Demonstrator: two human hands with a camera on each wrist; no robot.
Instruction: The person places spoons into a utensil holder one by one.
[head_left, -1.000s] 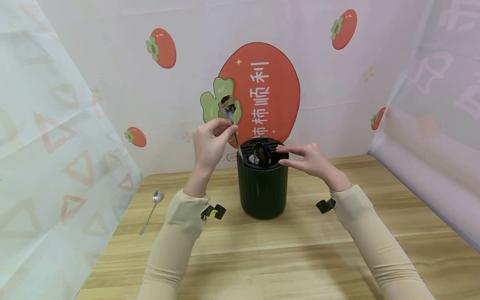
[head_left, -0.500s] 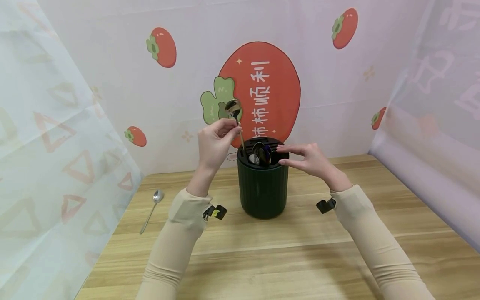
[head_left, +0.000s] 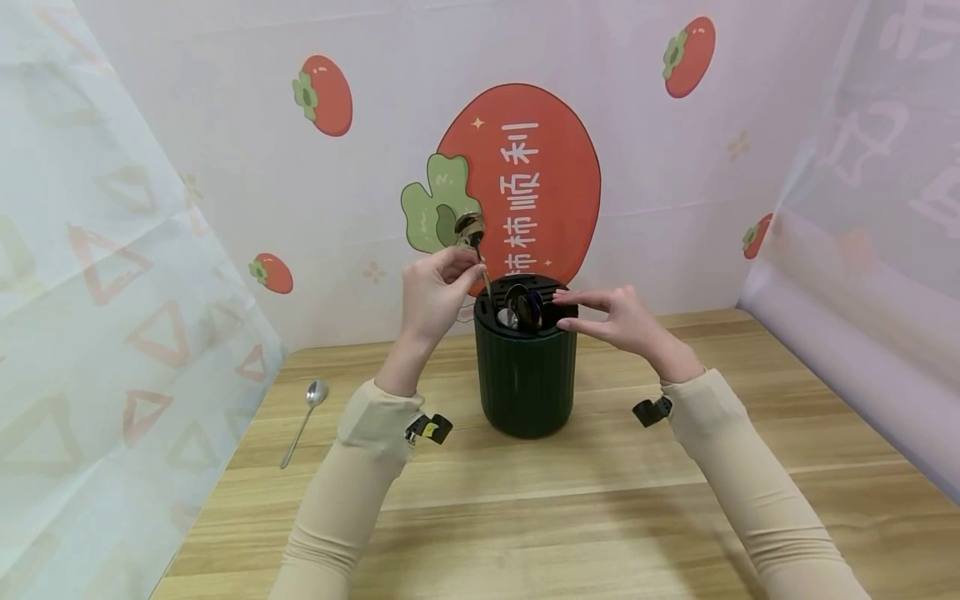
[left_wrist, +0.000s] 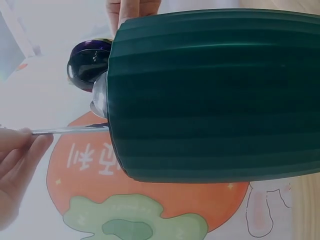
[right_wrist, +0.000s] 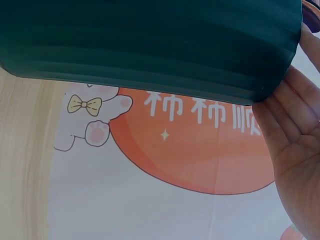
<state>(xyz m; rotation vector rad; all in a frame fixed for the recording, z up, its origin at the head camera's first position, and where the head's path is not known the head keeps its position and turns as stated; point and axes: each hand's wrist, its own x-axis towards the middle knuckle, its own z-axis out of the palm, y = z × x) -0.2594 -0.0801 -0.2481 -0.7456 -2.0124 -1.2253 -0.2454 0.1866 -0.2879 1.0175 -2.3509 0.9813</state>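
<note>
In the head view my left hand [head_left: 435, 292] pinches a shiny metal spoon [head_left: 470, 227] by its handle, bowl upward. The handle's lower end goes into the slotted black top [head_left: 528, 285] of a dark green ribbed utensil holder [head_left: 527, 383]. From the left wrist, the spoon's thin handle [left_wrist: 70, 130] runs between my fingertips and the holder's rim. My right hand [head_left: 618, 319] rests at the holder's right rim, fingers nearly straight and thumb apart. Several spoons [head_left: 529, 308] stand bowl-up in the holder, one dark and purplish. Their handles are hidden inside.
A silver spoon [head_left: 306, 417] lies on the wooden table [head_left: 525, 517] at the left. Behind the holder hangs a pale cloth backdrop [head_left: 660, 183] printed with persimmons, and cloth also borders both sides.
My left hand has shifted right and, lately, slightly down with the spoon. The handle's end has moved from the holder's left rim in among the slots. My right hand has stayed in place.
</note>
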